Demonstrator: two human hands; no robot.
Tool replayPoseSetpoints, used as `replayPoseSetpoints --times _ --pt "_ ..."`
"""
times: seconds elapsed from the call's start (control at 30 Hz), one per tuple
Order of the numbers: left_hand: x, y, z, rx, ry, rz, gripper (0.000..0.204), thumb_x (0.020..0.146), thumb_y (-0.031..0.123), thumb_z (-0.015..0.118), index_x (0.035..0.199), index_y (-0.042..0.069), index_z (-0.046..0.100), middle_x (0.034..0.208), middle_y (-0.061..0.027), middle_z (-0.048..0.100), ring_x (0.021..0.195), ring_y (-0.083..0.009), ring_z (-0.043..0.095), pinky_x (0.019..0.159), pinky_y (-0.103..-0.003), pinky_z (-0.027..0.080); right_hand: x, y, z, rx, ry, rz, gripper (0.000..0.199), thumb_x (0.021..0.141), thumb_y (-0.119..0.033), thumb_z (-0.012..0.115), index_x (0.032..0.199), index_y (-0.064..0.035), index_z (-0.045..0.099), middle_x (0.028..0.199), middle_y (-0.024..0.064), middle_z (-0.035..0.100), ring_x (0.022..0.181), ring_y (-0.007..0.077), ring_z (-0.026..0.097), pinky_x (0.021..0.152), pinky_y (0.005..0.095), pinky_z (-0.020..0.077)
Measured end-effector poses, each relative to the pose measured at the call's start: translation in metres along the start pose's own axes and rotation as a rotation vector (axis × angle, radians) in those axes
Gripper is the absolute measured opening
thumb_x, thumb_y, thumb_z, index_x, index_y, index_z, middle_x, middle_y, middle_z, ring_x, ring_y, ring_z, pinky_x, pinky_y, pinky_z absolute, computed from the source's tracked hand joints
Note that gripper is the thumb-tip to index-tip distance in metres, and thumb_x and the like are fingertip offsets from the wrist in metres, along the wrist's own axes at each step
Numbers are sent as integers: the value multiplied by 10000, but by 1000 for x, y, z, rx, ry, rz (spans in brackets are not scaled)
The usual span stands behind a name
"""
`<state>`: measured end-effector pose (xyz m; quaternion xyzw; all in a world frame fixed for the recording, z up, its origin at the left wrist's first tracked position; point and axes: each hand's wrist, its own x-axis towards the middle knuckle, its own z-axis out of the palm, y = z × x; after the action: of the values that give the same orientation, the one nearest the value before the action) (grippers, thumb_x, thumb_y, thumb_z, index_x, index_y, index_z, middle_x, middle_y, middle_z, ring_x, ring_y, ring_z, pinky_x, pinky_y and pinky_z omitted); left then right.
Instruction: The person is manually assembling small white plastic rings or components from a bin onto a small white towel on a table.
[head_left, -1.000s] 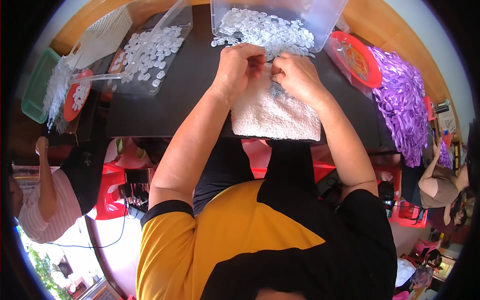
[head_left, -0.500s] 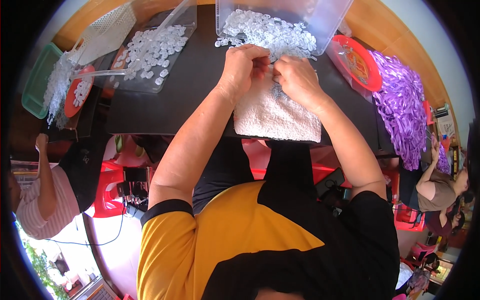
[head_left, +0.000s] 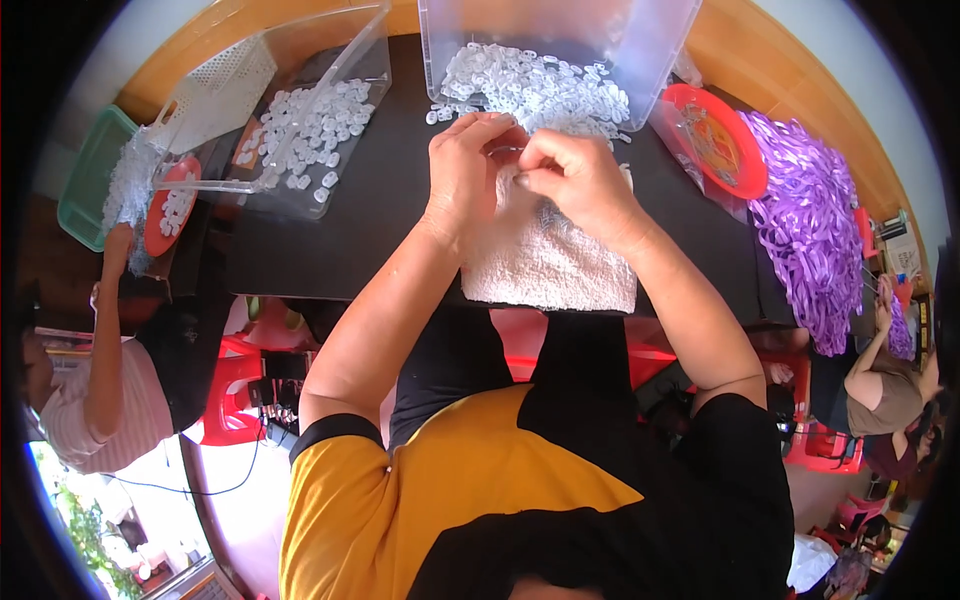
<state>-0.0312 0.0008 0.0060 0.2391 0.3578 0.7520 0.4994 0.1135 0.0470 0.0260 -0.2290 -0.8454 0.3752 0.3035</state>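
Where hands (head_left: pixel 520 165) meet — clear bin (head_left: pixel 655 40) holds white pieces (head_left: pixel 535 85).

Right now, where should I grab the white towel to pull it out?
Probably pinch the white towel by its bare near edge, coming from the person's side of the black table. It lies flat there, while the left hand and right hand rest on its far end.
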Motion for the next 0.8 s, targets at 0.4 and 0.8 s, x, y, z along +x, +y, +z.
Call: replayPoseSetpoints --times 0.4,0.8 --pt "8 4 23 -62 29 -179 167 943 150 509 920 0 576 865 -123 625 888 -263 628 824 -378 494 5 -5 -4 -91 26 -310 140 768 97 581 859 -8 575 820 128 598 766 289 618 672 352 478" --pt "12 -9 11 -27 73 -7 85 920 48 572 912 -34 592 822 -100 622 735 -166 591 685 -292 495 4 8 10 146 124 -168 117 803 65 559 884 -15 587 798 100 620 728 205 622 655 316 477"
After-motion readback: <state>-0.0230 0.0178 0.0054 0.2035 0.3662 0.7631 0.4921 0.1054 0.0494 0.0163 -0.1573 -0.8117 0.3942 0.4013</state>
